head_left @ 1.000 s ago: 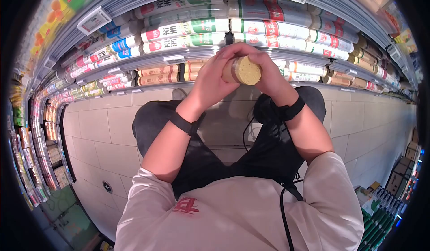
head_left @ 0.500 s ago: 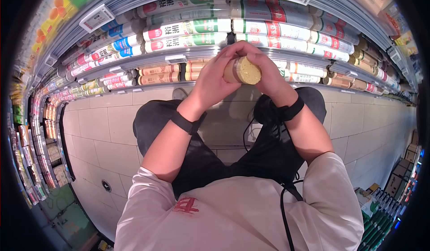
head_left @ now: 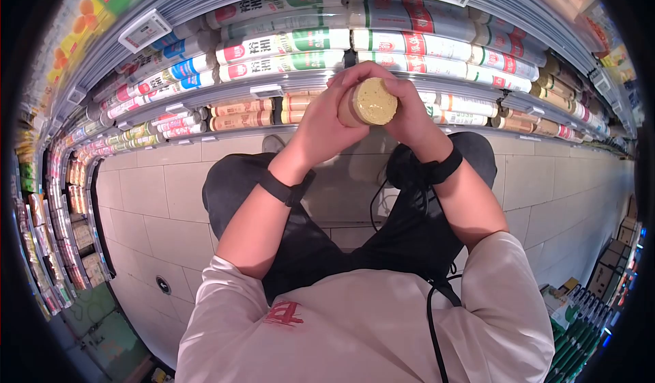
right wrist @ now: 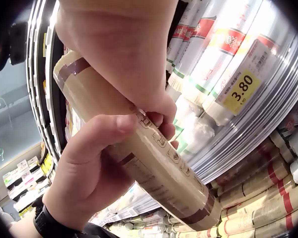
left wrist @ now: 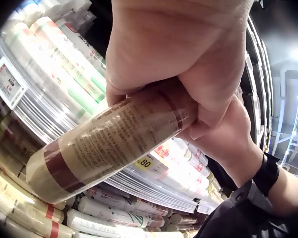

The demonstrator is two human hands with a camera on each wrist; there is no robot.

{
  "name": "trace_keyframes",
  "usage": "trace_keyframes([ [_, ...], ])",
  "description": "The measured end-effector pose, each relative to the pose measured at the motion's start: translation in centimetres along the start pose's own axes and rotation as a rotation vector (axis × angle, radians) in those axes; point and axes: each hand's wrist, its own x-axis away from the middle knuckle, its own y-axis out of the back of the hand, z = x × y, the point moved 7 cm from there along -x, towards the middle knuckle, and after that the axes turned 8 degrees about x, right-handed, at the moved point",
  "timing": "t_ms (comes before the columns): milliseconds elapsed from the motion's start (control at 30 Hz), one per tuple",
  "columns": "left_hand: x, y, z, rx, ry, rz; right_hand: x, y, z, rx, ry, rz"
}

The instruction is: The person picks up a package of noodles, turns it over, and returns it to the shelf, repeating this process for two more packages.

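Note:
A tan cylindrical package with a pale yellow end is gripped between both hands, that end facing up toward the head. Brown bands and printed text run over its clear wrap in the left wrist view. The left hand curls round its left side, thumb low on it. From the right, the right hand wraps over the top and right side. In the right wrist view the left hand lays its thumb along the package, with the right hand above.
Shelves hold stacked white packages and tan ones. Price tags line the shelf edges, one showing 3.80. Dark-trousered knees flank the hands above a tiled floor. Green items stand at lower right.
The package's yellow end has tilted to face the head camera more squarely and shifted slightly left and up. Both hands still hold it, in nearly the same place.

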Motion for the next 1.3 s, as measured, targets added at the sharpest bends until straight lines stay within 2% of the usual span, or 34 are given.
trace_keyframes([
  [100, 0.0, -0.2, 0.0, 0.022, -0.065, -0.006, 0.0, 0.0, -0.1, 0.007, -0.006, -0.004],
  [267, 0.1, -0.1, 0.9, -0.028, -0.026, 0.011, -0.2, 0.1, 0.1, -0.047, -0.004, -0.005],
  [400, 0.1, -0.1, 1.0, -0.005, 0.038, 0.001, -0.2, 0.4, -0.5, 0.036, -0.039, -0.049],
  [667, 0.0, 0.0, 0.3, 0.069, 0.013, -0.014, -0.2, 0.3, -0.2, -0.029, -0.036, -0.014],
  [800, 0.2, 0.3, 1.0, 0.111, -0.008, -0.044, 0.0, 0.7, -0.9, -0.013, -0.070, -0.119],
  [867, -0.4, 0.1, 2.0, 0.294, 0.029, 0.015, -0.3, 0.3, -0.7, 0.002, -0.050, -0.190],
  [1000, -0.3, 0.0, 3.0, 0.835, 0.239, 0.019, 0.0, 1.4, -2.9, 0.046, -0.222, -0.129],
  [1067, -0.2, 0.3, 3.1, 0.931, 0.296, -0.031, 0.0, 1.4, -3.0, 0.165, -0.288, -0.131],
  [1133, 0.1, 0.6, 3.3, 1.027, 0.355, -0.088, 0.1, 1.2, -3.2, 0.139, -0.320, -0.126],
  [1300, 0.1, 1.4, 3.4, 1.095, 0.376, -0.146, 0.0, 0.4, -2.8, 0.212, -0.369, -0.146],
])
